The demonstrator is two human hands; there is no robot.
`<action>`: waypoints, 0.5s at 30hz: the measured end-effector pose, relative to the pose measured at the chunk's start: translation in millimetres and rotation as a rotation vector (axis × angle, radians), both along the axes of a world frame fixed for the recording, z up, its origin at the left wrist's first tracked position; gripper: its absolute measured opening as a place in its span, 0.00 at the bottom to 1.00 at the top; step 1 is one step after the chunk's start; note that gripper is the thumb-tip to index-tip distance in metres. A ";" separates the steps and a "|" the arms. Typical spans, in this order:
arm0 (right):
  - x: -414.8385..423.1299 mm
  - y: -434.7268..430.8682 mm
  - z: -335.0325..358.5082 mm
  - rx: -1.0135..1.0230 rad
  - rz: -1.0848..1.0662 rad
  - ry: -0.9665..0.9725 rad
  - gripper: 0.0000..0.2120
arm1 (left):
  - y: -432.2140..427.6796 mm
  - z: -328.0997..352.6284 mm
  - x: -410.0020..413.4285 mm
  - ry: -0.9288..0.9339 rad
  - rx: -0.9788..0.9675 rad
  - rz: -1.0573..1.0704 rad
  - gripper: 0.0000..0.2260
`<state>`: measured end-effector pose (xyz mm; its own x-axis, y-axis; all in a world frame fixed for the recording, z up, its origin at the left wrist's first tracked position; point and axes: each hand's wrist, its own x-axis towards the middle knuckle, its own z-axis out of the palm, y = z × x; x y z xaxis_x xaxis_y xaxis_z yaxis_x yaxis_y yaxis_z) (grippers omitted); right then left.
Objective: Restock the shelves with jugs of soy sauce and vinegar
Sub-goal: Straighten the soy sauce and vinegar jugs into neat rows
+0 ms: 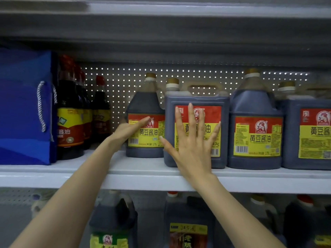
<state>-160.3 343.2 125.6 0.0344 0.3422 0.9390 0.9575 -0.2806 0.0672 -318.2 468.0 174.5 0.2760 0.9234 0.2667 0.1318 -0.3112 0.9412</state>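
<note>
Right hand (192, 145) lies flat on the front label of the big square soy sauce jug (197, 102), fingers (191, 119) straight & spread wide, gripping nothing; thumb near the jug's left edge. Left hand (129, 130) also flat, fingers (143, 121) straight & together, tips touching the label of the smaller round jug (145, 104) just beside it on the left. Both jugs upright on the white shelf (143, 169), the square one nearer the front edge. Right of them: taller round jug (255, 108), same red/yellow label, then an edge jug (308, 133) cut by the frame. Far left: blue gift bag (23, 108), then dark bottles (69, 111) w/ red caps. Lower jugs (188, 221) on the level below, blurred.
</note>
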 end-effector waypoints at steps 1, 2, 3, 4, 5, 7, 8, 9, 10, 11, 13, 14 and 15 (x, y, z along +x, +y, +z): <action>-0.1 -0.2 0.0 0.003 -0.008 -0.007 0.37 | 4.3 -3.2 -1.2 0.020 -0.006 -0.019 0.40; -0.2 -0.6 0.2 0.006 -0.014 -0.013 0.37 | 6.5 -5.6 -1.9 0.035 0.002 -0.037 0.44; -0.5 -0.8 0.5 0.007 -0.020 -0.016 0.37 | 8.7 -7.2 -3.2 0.031 0.014 -0.046 0.47; -0.7 -0.8 0.7 0.007 -0.027 -0.019 0.37 | 12.1 -8.9 -4.5 0.019 0.027 -0.054 0.48; -0.9 -0.8 0.8 0.006 -0.033 -0.021 0.37 | 12.4 -9.2 -5.3 0.008 0.036 -0.058 0.47; -1.2 -0.7 0.8 0.006 -0.043 -0.021 0.37 | 8.1 -8.4 -5.9 0.002 0.063 -0.070 0.43; -1.1 -0.6 0.8 0.005 -0.046 -0.020 0.37 | 3.5 -7.8 -5.4 -0.006 0.084 -0.081 0.40; -0.9 -0.5 0.5 0.001 -0.048 -0.019 0.37 | -0.8 -7.7 -5.3 -0.020 0.102 -0.087 0.36; -0.7 -0.5 0.5 -0.004 -0.049 -0.018 0.38 | -2.6 -7.6 -5.3 -0.027 0.119 -0.087 0.32; -0.5 -0.6 0.5 -0.008 -0.049 -0.017 0.38 | -3.8 -7.0 -5.9 -0.025 0.133 -0.087 0.28; -0.4 -1.0 0.7 -0.014 -0.045 -0.016 0.38 | -5.0 -5.9 -7.6 -0.006 0.161 -0.087 0.23; -0.3 -1.2 0.3 -0.014 -0.042 -0.014 0.38 | -4.4 -5.8 -9.2 0.006 0.177 -0.086 0.22; -0.1 -1.0 0.1 -0.011 -0.039 -0.012 0.38 | -5.0 -5.1 -11.2 0.015 0.187 -0.091 0.21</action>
